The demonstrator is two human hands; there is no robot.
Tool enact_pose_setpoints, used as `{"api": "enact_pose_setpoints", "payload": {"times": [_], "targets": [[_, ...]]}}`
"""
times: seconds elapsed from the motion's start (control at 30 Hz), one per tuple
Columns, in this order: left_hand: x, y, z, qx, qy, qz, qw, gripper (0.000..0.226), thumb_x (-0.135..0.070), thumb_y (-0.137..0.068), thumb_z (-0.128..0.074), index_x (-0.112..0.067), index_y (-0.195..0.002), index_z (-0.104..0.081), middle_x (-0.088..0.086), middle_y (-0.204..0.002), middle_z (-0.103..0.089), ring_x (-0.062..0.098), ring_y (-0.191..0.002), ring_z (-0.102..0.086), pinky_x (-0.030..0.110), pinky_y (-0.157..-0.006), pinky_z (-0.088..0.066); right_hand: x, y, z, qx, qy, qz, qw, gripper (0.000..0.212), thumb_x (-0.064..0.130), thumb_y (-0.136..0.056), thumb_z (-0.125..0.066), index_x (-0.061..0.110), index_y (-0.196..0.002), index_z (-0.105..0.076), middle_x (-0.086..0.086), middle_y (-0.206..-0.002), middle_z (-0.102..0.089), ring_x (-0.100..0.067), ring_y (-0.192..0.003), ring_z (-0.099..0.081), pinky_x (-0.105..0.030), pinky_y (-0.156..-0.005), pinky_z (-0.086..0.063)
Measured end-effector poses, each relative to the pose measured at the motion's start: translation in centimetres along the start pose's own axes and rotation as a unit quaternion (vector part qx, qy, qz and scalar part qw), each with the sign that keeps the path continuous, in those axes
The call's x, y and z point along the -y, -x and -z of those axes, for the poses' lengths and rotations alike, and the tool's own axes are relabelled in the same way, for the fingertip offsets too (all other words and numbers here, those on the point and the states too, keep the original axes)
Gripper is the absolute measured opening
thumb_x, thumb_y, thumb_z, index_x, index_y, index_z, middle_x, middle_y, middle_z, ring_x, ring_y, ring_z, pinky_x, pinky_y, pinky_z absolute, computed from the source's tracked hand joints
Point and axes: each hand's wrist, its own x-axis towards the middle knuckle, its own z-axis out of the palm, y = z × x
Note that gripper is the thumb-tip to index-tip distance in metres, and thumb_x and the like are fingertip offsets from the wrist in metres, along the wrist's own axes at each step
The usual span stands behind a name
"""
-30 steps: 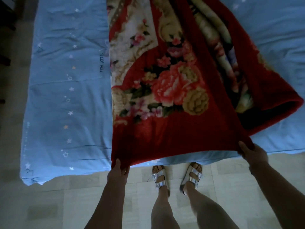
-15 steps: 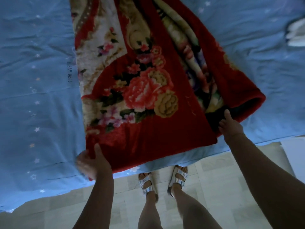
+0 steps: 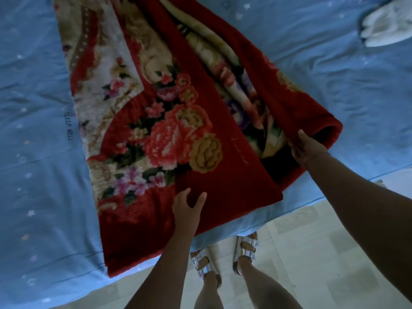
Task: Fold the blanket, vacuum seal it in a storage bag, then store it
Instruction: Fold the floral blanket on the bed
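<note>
Two hands work the near end of the blanket (image 3: 178,134), which lies lengthwise on the bed (image 3: 33,152), its near edge reaching the bed's edge. The left hand (image 3: 186,209) rests on the red border with fingers spread and straight, holding nothing; judged from its placement, it pins or smooths the flat layer so that layer does not drag. The right hand (image 3: 308,150) grips the turned-over right edge, thumb on top, fingers curled under the roll. That edge stands raised and open like a tube, with a loose inner fold showing between it and the flat part, so the lengthwise fold is judged unfinished. No storage bag is visible. A white object (image 3: 388,27) lies on the bed at far right, well apart.
</note>
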Motion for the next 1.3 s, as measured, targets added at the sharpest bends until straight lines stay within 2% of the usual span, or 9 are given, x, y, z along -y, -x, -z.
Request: {"api": "enact_pose_setpoints", "payload": {"times": [0.2, 0.37, 0.5, 0.63, 0.77, 0.93, 1.07, 1.17, 1.3], "targets": [[-1.5, 0.0, 0.0, 0.015, -0.029, 0.024, 0.999, 0.061, -0.052, -0.088, -0.06, -0.018, -0.137, -0.052, 0.006, -0.146, -0.039, 0.022, -0.136, -0.035, 0.038, -0.112, -0.033, 0.3, 7.0, -3.0, 0.166, -0.05, 0.016, 0.985, 0.023, 0.032, -0.08, -0.073, 0.018, -0.096, -0.066, 0.003, -0.08, -0.071, -0.009, -0.08, -0.064, -0.022, -0.069, -0.052], [-7.5, 1.9, 3.3, 0.193, 0.36, 0.121, 0.905, 0.077, -0.067, -0.079, -0.039, -0.01, -0.128, -0.057, 0.006, -0.135, -0.058, 0.018, -0.116, -0.06, 0.031, -0.096, -0.047, -8.2, 19.2, -5.4, 0.289, 0.133, 0.022, 0.948, 0.021, 0.015, -0.081, -0.07, 0.014, -0.102, -0.068, 0.004, -0.094, -0.075, -0.008, -0.083, -0.07, -0.021, -0.071, -0.053], [-7.4, 1.9, 7.3, 0.16, 0.388, 0.138, 0.897, 0.038, -0.036, -0.088, -0.06, -0.012, -0.117, -0.067, 0.014, -0.113, -0.071, 0.028, -0.1, -0.07, 0.041, -0.083, -0.057, -15.3, 23.4, -6.1, 0.374, 0.152, -0.091, 0.91, 0.033, 0.025, -0.079, -0.075, 0.012, -0.108, -0.064, -0.008, -0.114, -0.069, -0.018, -0.106, -0.065, -0.022, -0.086, -0.053], [-3.6, 0.3, 9.7, 0.041, 0.267, 0.143, 0.952, 0.028, -0.022, -0.089, -0.069, -0.013, -0.115, -0.067, 0.01, -0.108, -0.072, 0.026, -0.096, -0.069, 0.042, -0.091, -0.052, -15.5, 20.1, -4.0, 0.243, -0.101, -0.219, 0.94, 0.081, 0.044, -0.055, -0.087, 0.015, -0.124, -0.055, -0.009, -0.12, -0.065, -0.025, -0.107, -0.062, -0.038, -0.083, -0.055], [-1.4, 1.3, 12.4, -0.067, 0.099, 0.059, 0.991, 0.03, -0.026, -0.091, -0.067, -0.003, -0.111, -0.068, 0.008, -0.093, -0.071, 0.028, -0.091, -0.067, 0.044, -0.087, -0.052, -12.6, 15.0, -0.6, 0.156, -0.257, -0.144, 0.943, 0.097, 0.041, -0.012, -0.097, 0.016, -0.102, -0.072, -0.006, -0.1, -0.074, -0.023, -0.082, -0.073, -0.039, -0.059, -0.059], [1.8, 7.1, 17.6, -0.218, 0.039, 0.046, 0.974, 0.039, -0.034, -0.088, -0.071, 0.0, -0.106, -0.067, 0.02, -0.094, -0.066, 0.032, -0.094, -0.061, 0.038, -0.082, -0.042, -11.5, 14.1, 2.4, 0.151, -0.222, -0.112, 0.957, 0.055, 0.037, -0.07, -0.074, 0.021, -0.121, -0.066, -0.004, -0.124, -0.065, -0.02, -0.113, -0.062, -0.043, -0.092, -0.051], [8.1, 8.7, 16.1, -0.193, 0.007, 0.077, 0.978, 0.076, -0.078, -0.08, -0.045, -0.014, -0.116, -0.065, 0.029, -0.086, -0.068, 0.038, -0.078, -0.065, 0.039, -0.072, -0.049, -15.5, 16.2, 3.9, 0.094, -0.075, -0.172, 0.978, 0.014, 0.025, -0.092, -0.056, 0.018, -0.102, -0.063, 0.003, -0.076, -0.074, -0.016, -0.083, -0.066, -0.032, -0.072, -0.049], [9.6, 7.3, 14.8, -0.142, -0.008, 0.157, 0.977, 0.078, -0.081, -0.072, -0.049, -0.011, -0.102, -0.066, 0.023, -0.083, -0.066, 0.038, -0.084, -0.063, 0.042, -0.081, -0.046, -16.1, 15.4, 3.9, 0.036, -0.019, -0.169, 0.985, 0.024, 0.018, -0.092, -0.058, 0.012, -0.115, -0.054, -0.001, -0.083, -0.068, -0.015, -0.085, -0.057, -0.028, -0.067, -0.042], [10.0, 4.8, 14.5, -0.125, -0.002, 0.251, 0.96, 0.052, -0.03, -0.091, -0.066, 0.01, -0.123, -0.058, 0.029, -0.124, -0.06, 0.042, -0.119, -0.054, 0.041, -0.101, -0.037, -14.6, 13.6, 4.3, 0.069, -0.084, -0.168, 0.98, 0.085, 0.029, -0.012, -0.099, 0.014, -0.091, -0.071, 0.002, -0.074, -0.074, -0.018, -0.083, -0.065, -0.03, -0.067, -0.052]]}}
